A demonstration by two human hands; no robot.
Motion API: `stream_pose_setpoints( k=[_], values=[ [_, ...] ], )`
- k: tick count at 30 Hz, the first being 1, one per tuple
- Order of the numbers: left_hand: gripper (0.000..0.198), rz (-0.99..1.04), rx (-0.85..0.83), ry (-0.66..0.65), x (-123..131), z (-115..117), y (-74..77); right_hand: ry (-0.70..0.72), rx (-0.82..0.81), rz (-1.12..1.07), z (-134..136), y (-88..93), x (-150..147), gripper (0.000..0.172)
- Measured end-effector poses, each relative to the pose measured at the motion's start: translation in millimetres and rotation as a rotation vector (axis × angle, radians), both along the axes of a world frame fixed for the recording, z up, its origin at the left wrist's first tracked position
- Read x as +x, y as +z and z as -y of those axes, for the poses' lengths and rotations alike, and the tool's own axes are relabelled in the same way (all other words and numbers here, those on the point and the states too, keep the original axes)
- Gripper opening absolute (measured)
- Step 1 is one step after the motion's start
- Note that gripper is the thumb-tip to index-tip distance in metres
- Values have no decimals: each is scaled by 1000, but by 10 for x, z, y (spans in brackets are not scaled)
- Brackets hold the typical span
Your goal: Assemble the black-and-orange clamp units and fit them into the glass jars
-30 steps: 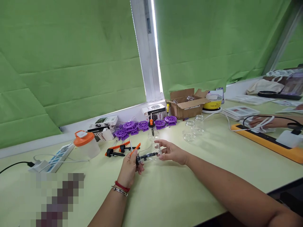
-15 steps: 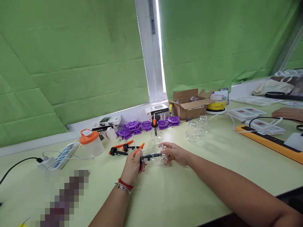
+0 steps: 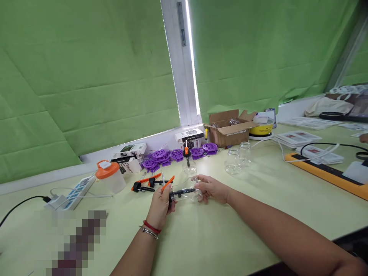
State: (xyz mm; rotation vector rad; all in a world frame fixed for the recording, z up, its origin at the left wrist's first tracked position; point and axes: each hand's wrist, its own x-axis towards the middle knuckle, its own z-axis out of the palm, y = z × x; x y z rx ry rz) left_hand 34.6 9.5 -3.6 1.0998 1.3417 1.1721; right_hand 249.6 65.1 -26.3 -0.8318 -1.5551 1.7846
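Observation:
Between my hands a clear flask-shaped container (image 3: 188, 184) lies on its side in the air just above the table. My left hand (image 3: 161, 201) is closed around its neck end, on a black cap with an orange lever (image 3: 168, 184). From the cap a black rod (image 3: 184, 193) runs lengthwise inside the clear container. My right hand (image 3: 212, 188) grips the container's wide end, thumb on the near side. Left of them lie loose black caps with rods and orange levers (image 3: 146, 184). Behind, a similar assembled container (image 3: 189, 165) stands upright.
Purple plastic frames (image 3: 161, 155) lie along the back near white boxes (image 3: 189, 135). An open cardboard box (image 3: 231, 134) and clear containers (image 3: 233, 165) are right of centre. An orange-lidded jug (image 3: 115, 178) and power strip (image 3: 80, 193) stand left. A yellow-black bar (image 3: 324, 170) lies right.
My hands keep the same grip on the container and cap, with hardly any movement between them. The view has shifted slightly. At the far right, another person's hand has drawn mostly out of view.

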Motion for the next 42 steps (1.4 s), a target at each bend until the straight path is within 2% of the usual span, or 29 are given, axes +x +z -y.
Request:
stream_pose_setpoints(
  k=[2, 3, 6, 9, 12, 14, 16, 18, 20, 23, 25, 28, 30, 35, 42],
  values=[
    [43, -13, 16, 10, -4, 1, 15, -37, 122, 60, 10, 24, 30, 65],
    [43, -24, 24, 20, -7, 1, 23, -71, 234, 94, 19, 40, 43, 68],
    [43, -71, 46, 59, -6, 3, 35, -147, 710, 235, 58, 85, 51, 71],
    [42, -140, 82, 71, 9, 14, 10, -99, 1077, 451, 89, 90, -8, 81],
    [39, -194, 181, 14, 16, 24, -38, -130, 1221, 600, 88, 66, -75, 84],
    [37, -218, 284, -24, -10, 11, -62, -195, 1280, 591, 66, 58, -82, 78],
    [36, -309, 410, 24, -81, -34, -76, -279, 1322, 520, 33, 61, -54, 71],
    [36, -506, 534, 158, -200, -112, -85, -410, 1311, 425, -16, 63, -8, 67],
    [37, -775, 609, 272, -348, -205, -97, -578, 1227, 349, -90, 41, 38, 66],
    [37, -1140, 506, 437, -545, -327, -134, -791, 993, 321, -262, -62, 94, 71],
    [38, -1306, 396, 456, -622, -382, -174, -855, 822, 345, -399, -155, 130, 76],
    [44, -1429, 271, 397, -661, -435, -243, -853, 620, 431, -566, -259, 190, 79],
    [45, -1461, 242, 341, -660, -458, -282, -819, 548, 494, -629, -290, 224, 78],
    [44, -1473, 239, 236, -646, -483, -308, -759, 490, 601, -695, -331, 262, 78],
    [38, -1461, 318, 227, -615, -451, -269, -700, 505, 670, -759, -353, 330, 80]
  ],
)
